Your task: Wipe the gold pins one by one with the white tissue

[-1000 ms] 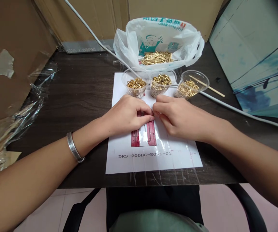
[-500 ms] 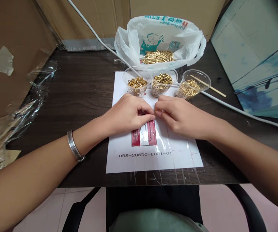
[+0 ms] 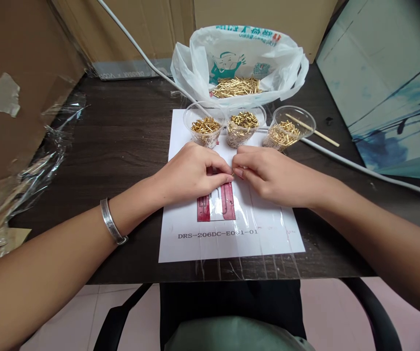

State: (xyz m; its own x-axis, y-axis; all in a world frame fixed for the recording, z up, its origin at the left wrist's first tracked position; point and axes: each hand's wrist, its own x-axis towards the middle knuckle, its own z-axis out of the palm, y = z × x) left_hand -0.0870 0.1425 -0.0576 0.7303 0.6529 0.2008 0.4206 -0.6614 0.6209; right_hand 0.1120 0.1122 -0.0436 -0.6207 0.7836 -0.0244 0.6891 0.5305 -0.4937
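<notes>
My left hand [image 3: 195,170] and my right hand [image 3: 266,173] meet fingertip to fingertip above a white printed sheet [image 3: 175,243]. Both are closed in a pinch. A tiny gold-coloured metal pin [image 3: 233,174] shows between the fingertips, mostly hidden by them. Under the left hand's thumb lies a red and white printed picture [image 3: 228,207]. Just beyond the hands stand three clear plastic cups with small brass-coloured parts inside: a left cup [image 3: 212,141], a middle cup [image 3: 236,139] and a right cup [image 3: 307,119].
Behind the cups, a white plastic bag [image 3: 199,70] holds longer gold pins [image 3: 237,87]. A thin wooden stick [image 3: 327,137] lies by the right cup. One white cable [image 3: 371,171] crosses the dark table [image 3: 122,122]. Cardboard [image 3: 129,34] and a painted panel [image 3: 389,97] border it.
Both hands stay pinched together in nearly the same place. A bit more of the gold pin shows between the fingertips. The whole view has shifted slightly.
</notes>
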